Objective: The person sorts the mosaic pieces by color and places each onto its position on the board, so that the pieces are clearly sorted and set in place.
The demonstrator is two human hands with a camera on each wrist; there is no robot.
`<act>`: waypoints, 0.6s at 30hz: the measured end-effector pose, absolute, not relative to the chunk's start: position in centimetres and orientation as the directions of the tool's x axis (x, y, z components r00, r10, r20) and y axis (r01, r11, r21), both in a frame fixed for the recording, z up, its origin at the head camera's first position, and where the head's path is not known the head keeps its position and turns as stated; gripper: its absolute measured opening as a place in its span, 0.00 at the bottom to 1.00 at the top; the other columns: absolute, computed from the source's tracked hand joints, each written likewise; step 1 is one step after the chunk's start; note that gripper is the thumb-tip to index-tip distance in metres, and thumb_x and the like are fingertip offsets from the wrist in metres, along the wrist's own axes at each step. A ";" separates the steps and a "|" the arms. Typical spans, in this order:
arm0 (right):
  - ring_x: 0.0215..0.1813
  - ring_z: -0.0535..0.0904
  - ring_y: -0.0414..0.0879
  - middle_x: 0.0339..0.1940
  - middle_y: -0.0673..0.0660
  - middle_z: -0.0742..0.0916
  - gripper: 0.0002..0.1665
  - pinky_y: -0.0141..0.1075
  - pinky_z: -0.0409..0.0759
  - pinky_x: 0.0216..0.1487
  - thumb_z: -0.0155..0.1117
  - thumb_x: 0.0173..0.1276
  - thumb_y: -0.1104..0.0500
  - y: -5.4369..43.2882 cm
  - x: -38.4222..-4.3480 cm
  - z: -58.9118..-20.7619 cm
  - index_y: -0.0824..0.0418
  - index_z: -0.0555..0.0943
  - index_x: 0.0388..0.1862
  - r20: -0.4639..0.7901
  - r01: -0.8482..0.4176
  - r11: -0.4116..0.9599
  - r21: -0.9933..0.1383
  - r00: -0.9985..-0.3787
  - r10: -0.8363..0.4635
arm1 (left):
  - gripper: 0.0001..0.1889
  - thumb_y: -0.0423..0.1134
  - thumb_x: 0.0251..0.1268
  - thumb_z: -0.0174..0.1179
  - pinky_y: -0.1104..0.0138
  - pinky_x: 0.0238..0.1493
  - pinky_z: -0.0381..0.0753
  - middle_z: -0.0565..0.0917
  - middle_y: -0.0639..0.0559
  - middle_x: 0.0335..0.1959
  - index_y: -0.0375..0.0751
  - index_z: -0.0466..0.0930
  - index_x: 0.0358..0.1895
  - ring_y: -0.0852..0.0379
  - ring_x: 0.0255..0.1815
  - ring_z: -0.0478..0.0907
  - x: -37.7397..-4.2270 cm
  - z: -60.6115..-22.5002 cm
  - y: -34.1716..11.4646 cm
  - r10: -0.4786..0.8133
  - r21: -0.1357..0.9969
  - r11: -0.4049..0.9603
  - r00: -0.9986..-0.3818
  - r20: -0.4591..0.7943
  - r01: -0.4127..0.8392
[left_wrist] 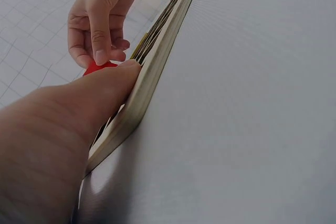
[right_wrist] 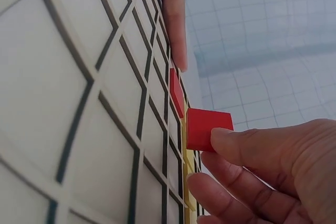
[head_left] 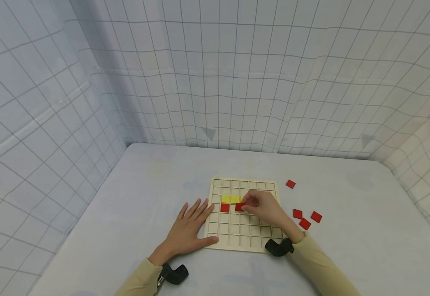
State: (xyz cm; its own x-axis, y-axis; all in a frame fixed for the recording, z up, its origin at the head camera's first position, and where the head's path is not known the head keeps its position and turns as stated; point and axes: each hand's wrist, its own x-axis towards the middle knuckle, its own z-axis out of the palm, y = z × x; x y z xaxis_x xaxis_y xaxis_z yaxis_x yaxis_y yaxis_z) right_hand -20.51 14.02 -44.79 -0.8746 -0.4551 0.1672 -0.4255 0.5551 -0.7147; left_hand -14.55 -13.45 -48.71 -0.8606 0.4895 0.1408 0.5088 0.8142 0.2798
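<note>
A thin, square, glossy red tile (right_wrist: 202, 129) is pinched by the right hand (head_left: 264, 207); the fingers are brought together to about the tile's thickness, with the thumb laid on one face near an edge. The opposing fingertip is mostly hidden behind the tile. The other fingers are bent loosely below.

The tile is held over the pale, wood-coloured square grid board (head_left: 233, 230), tilted up from it; contact with the board can't be confirmed. Handling, as judged: light, stiff, not fragile, a bit slick if the face is polished. Best gripped by one edge or two opposite sides, with the leading edge left free. Little force should be needed; too hard a squeeze near a corner could make it spin or pop out.

Beside it on the board, another red tile (head_left: 225, 208) is seated, with flat square yellow tiles (head_left: 235, 199) in the row behind; that row's right end is covered by the hand.

The board's left side is touched by the left hand (head_left: 187, 232), laid flat with fingers spread and nothing gripped, the thumb over the near left corner.

Further out, four loose red tiles (head_left: 305, 224) are scattered right of the board on the white, cloth-like tabletop (head_left: 156, 181). Lying flat, they'd best be lifted by an edge.
</note>
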 end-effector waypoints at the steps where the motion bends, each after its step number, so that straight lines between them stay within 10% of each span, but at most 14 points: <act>1: 0.31 0.77 0.39 0.28 0.43 0.82 0.06 0.33 0.77 0.33 0.71 0.58 0.63 13.9 -20.5 -44.8 0.55 0.83 0.33 0.169 -0.427 0.556 -0.714 -0.874 -0.455 | 0.49 0.75 0.56 0.46 0.48 0.70 0.35 0.50 0.51 0.76 0.49 0.51 0.76 0.51 0.76 0.40 -14.6 -48.7 -13.5 0.490 0.282 0.812 -0.859 0.147 0.511; 18: 0.27 0.74 0.38 0.24 0.41 0.80 0.06 0.33 0.74 0.30 0.72 0.58 0.63 12.3 -20.0 -45.0 0.53 0.82 0.30 0.164 -0.416 0.615 -0.670 -0.891 -0.423 | 0.48 0.74 0.56 0.48 0.47 0.69 0.38 0.52 0.51 0.75 0.49 0.53 0.75 0.50 0.75 0.43 -14.5 -48.8 -13.5 0.492 0.279 0.803 -0.850 0.190 0.527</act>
State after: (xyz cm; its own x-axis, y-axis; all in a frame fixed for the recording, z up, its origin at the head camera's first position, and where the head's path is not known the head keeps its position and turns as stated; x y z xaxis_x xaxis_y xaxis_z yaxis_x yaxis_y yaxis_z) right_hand -20.01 12.31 -44.98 -0.8910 -0.4233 0.1644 -0.4157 0.6145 -0.6705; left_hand -14.54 -13.47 -48.76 -0.8499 0.4917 0.1897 0.5268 0.8030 0.2788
